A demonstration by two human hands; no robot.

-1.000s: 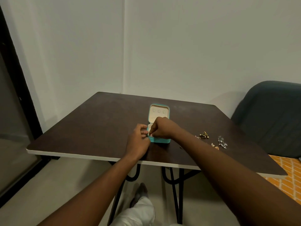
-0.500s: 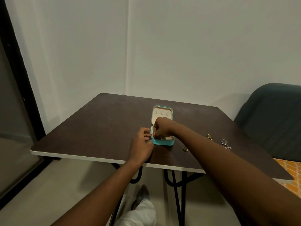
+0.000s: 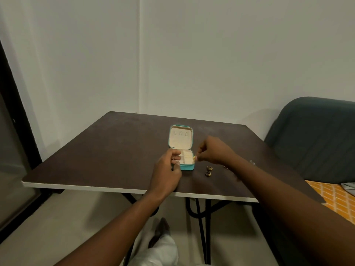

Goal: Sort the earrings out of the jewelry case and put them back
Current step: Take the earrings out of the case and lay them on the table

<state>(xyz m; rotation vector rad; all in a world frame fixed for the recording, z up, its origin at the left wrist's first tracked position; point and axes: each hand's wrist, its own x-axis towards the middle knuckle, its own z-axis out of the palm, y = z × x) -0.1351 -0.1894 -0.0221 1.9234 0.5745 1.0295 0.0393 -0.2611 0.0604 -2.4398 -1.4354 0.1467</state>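
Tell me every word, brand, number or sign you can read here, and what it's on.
None can be read. The jewelry case, its open lid, the table and the wall show no lettering; the earring pinched in the right hand and the rings are too small to tell.

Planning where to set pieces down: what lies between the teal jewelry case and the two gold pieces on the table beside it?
Only bare tabletop, seen in the head view, separates the jewelry case from the two gold pieces.
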